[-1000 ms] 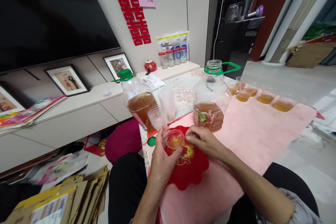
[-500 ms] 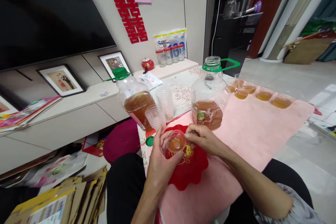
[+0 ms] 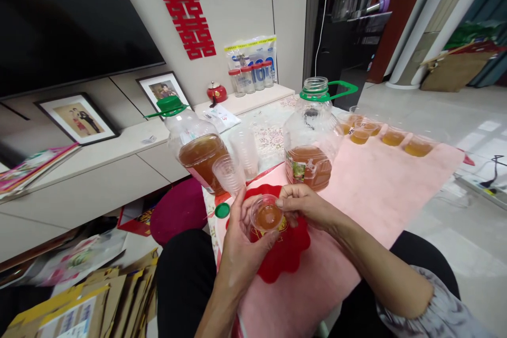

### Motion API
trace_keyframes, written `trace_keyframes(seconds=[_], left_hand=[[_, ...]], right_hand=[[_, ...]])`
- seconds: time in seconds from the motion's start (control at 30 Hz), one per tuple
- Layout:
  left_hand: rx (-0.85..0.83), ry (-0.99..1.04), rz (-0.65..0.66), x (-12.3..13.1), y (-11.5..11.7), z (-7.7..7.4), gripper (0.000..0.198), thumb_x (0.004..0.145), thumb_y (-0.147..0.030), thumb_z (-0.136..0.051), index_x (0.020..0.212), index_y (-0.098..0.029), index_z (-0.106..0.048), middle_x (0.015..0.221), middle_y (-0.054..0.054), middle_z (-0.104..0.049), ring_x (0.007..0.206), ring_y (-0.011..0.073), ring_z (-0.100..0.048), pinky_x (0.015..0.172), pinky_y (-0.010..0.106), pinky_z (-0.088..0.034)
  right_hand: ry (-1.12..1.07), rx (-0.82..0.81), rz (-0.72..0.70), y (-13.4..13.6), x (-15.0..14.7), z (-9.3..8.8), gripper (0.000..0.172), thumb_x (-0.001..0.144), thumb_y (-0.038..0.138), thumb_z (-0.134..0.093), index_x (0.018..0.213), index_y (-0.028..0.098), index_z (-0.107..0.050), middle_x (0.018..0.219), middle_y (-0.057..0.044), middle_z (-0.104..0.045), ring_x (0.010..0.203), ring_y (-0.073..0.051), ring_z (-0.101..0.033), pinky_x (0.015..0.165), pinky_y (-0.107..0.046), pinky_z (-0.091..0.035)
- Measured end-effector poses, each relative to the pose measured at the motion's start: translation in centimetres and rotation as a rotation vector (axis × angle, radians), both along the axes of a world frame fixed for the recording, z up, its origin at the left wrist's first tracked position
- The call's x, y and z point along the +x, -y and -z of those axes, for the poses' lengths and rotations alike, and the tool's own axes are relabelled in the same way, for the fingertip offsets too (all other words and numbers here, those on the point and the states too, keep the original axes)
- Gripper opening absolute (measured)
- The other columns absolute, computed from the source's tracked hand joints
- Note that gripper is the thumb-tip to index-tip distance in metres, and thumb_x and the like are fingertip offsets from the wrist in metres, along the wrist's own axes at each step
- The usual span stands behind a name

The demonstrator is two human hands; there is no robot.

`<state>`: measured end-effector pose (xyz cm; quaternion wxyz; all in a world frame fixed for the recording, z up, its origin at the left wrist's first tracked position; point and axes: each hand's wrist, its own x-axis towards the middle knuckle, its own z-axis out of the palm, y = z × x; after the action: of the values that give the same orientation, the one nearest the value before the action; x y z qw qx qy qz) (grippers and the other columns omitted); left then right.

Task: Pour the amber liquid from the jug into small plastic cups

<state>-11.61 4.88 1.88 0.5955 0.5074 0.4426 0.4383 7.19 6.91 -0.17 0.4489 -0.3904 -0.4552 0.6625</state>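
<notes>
A small clear plastic cup [image 3: 268, 216] with amber liquid in it is held above a red scalloped mat [image 3: 277, 266]. My left hand [image 3: 245, 243] wraps round its left and near sides. The thumb and finger of my right hand [image 3: 303, 203] pinch the rim at the right. Just beyond stand two stacks of clear cups [image 3: 228, 173], one tilted. A large jug [image 3: 202, 161] with a green cap is behind them, part full of amber liquid. A second, uncapped jug [image 3: 312, 158] with a green handle stands farther right.
Several filled cups [image 3: 393, 138] stand along the far right of the pink cloth [image 3: 380, 195]. A green cap [image 3: 222, 210] lies left of the mat. Flattened cardboard [image 3: 119, 296] and a magenta stool [image 3: 178, 214] are on the left. Red-lidded jars [image 3: 253, 78] line the shelf.
The view has shifted slightly, so the scene sits a little farther left and higher. Both hands stay on the cup; my right fingers now reach a bit farther over its rim.
</notes>
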Motion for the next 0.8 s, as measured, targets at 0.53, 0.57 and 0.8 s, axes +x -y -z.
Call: trace_keyframes(seconds=[0.53,0.57,0.8], left_hand=[[-0.028,0.019,0.059,-0.1,0.1,2.2,0.130,0.070,-0.033,-0.092,0.168,-0.023,-0.007,0.154,0.017,-0.059,0.140,0.0244,-0.063,0.120,0.039,-0.052],[-0.044,0.032,0.046,-0.1,0.1,2.3,0.132,0.068,-0.035,-0.093,0.168,-0.024,-0.008,0.153,0.017,-0.059,0.138,0.0250,-0.064,0.118,0.039,-0.054],[-0.324,0.240,0.024,0.0,0.0,0.8,0.126,0.058,-0.029,-0.099,0.161,-0.021,-0.028,0.145,0.020,-0.066,0.127,0.0291,-0.071,0.112,0.042,-0.057]], right_hand=[[-0.143,-0.077,0.025,0.1,0.9,-1.0,0.043,0.068,0.048,-0.089,0.065,0.019,-0.058,0.051,0.007,-0.051,0.040,-0.006,-0.044,0.040,-0.020,-0.036],[-0.147,-0.071,0.021,0.1,0.9,-1.0,0.043,0.068,0.048,-0.090,0.065,0.019,-0.058,0.050,0.007,-0.051,0.040,-0.006,-0.044,0.040,-0.020,-0.036],[-0.195,-0.042,0.007,0.4,0.9,-1.4,0.043,0.070,0.048,-0.091,0.066,0.019,-0.060,0.052,0.006,-0.055,0.042,-0.006,-0.046,0.042,-0.019,-0.037]])
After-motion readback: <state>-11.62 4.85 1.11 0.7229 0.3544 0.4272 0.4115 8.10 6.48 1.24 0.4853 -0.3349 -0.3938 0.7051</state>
